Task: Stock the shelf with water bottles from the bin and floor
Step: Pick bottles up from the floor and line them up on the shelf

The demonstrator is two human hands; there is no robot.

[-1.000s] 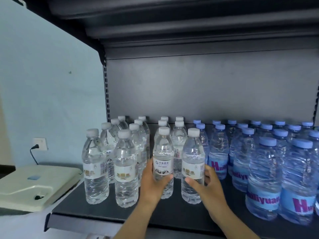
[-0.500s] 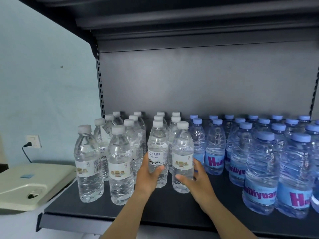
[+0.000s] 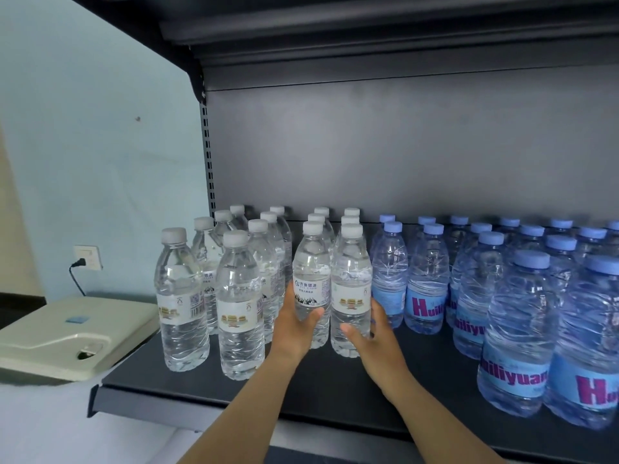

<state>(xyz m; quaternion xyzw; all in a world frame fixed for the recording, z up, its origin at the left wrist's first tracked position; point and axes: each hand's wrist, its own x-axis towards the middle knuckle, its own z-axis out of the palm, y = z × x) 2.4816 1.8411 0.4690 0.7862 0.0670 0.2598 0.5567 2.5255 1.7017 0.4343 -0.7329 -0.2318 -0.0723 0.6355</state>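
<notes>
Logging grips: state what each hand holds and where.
Left hand grips a clear white-capped bottle around its lower body; right hand grips the neighbouring clear bottle likewise, below the label.

Both hands [image 3: 294, 324] [image 3: 370, 339] forward, fingers curled.

Both hands [image 3: 298, 329] pushed 2 clear bottles [image 3: 350, 289] further back, now against rows behind.
</notes>
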